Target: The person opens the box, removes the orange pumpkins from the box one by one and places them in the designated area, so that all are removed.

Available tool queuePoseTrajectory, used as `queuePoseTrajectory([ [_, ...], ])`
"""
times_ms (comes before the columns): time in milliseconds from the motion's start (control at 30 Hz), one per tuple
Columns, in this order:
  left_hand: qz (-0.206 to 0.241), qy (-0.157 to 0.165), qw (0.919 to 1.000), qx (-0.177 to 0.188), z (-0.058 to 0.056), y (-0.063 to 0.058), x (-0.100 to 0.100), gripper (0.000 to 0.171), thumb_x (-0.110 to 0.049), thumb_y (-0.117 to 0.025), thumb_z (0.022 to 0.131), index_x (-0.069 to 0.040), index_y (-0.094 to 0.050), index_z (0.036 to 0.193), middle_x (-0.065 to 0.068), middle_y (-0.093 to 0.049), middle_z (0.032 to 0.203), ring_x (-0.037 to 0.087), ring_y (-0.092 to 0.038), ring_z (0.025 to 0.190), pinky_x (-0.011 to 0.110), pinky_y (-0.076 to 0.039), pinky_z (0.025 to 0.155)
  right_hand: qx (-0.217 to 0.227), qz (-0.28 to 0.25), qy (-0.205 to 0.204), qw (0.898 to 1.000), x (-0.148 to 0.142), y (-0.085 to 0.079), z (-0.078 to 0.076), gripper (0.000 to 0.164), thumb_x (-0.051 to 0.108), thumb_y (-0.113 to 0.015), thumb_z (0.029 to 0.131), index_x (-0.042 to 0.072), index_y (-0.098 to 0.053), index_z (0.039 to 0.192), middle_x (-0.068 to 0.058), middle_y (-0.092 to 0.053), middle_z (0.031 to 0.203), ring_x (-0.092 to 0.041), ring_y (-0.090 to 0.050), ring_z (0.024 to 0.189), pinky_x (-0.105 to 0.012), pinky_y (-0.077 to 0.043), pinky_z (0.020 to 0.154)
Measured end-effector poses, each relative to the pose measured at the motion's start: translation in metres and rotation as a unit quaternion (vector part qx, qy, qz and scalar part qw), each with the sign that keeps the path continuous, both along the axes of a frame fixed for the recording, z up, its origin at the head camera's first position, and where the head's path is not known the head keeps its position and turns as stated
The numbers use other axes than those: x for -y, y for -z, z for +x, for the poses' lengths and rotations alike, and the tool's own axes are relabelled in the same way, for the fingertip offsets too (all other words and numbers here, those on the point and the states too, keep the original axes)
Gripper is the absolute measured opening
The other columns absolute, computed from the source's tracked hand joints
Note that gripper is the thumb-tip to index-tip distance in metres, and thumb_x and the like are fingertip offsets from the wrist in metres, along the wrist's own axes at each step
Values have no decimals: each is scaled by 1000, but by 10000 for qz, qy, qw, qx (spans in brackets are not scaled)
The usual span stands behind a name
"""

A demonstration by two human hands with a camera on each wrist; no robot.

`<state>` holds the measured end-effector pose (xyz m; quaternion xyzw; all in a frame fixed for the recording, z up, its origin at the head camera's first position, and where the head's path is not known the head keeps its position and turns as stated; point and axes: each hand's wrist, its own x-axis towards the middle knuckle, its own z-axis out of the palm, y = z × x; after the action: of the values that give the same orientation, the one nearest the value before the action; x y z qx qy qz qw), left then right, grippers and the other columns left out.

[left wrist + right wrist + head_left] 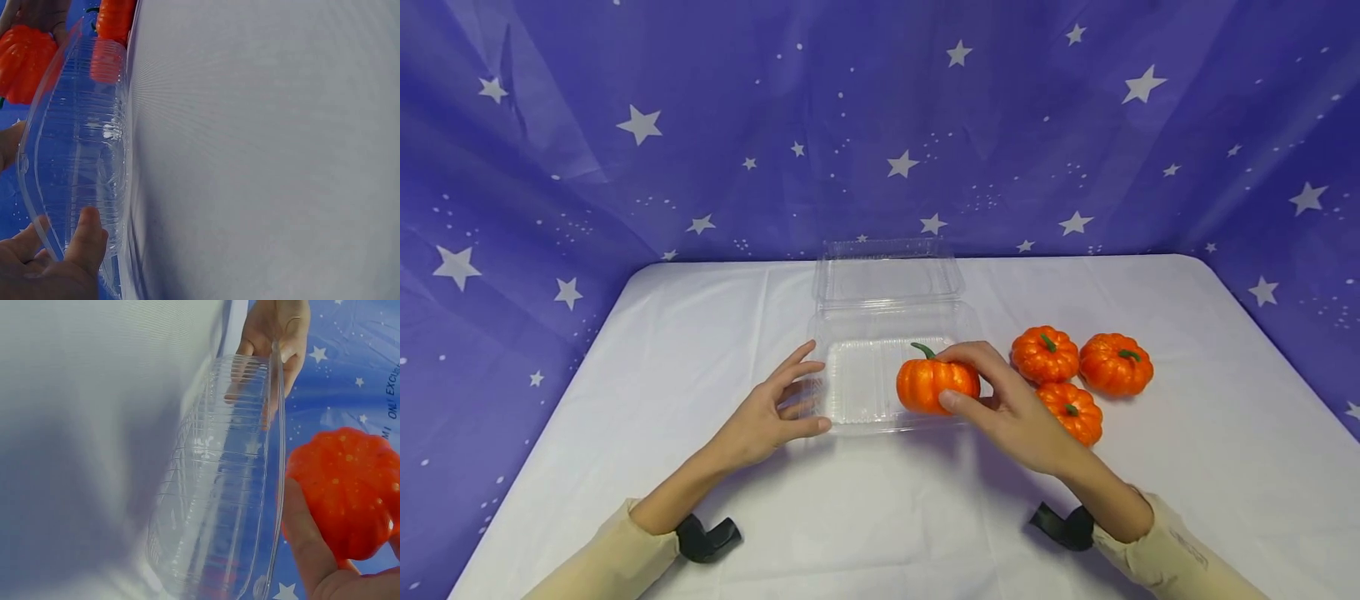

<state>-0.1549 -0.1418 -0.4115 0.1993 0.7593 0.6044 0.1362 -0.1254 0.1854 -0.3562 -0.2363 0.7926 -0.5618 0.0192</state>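
In the head view my right hand [1015, 417] holds a small orange pumpkin [925, 385] with a green stem, thumb at the near side, fingers behind. The pumpkin is over the right part of an open clear plastic clamshell box [861, 383]; the right wrist view shows it beside the box's rim [279, 456]. My left hand [767, 417] is at the box's left end, fingers spread and mostly straight. Its thumb lies near the front left corner, and the lower fingers [87, 240] rest along the outer wall in the left wrist view.
Three more orange pumpkins cluster right of the box: one at the back [1045, 356], one farther right [1116, 365], one nearer [1071, 412], partly behind my right hand. The box's lid [887, 279] stands folded back toward the purple starry curtain [850, 125]. White cloth covers the table [880, 517].
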Motion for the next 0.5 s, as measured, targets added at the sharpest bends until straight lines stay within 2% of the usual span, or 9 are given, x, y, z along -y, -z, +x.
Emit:
queuePoseTrajectory([
  [200,0,-10,10000,41,0,1,0,73,-10,-81,83,3,-42,143,-2,-10,164,42,-26,142,31,-42,106,11,-137,171,9998,-7,-2,5,45,7,-66,94,8,-53,137,-6,-51,133,-26,-53,117,-34,-59,84],
  [500,15,10,10000,40,0,2,1,73,-10,-81,83,3,-42,144,-6,-10,164,44,-26,141,31,-42,106,-92,27,440,9990,-23,-6,10,44,5,-67,92,13,-58,134,-6,-48,138,-26,-51,121,-31,-57,88],
])
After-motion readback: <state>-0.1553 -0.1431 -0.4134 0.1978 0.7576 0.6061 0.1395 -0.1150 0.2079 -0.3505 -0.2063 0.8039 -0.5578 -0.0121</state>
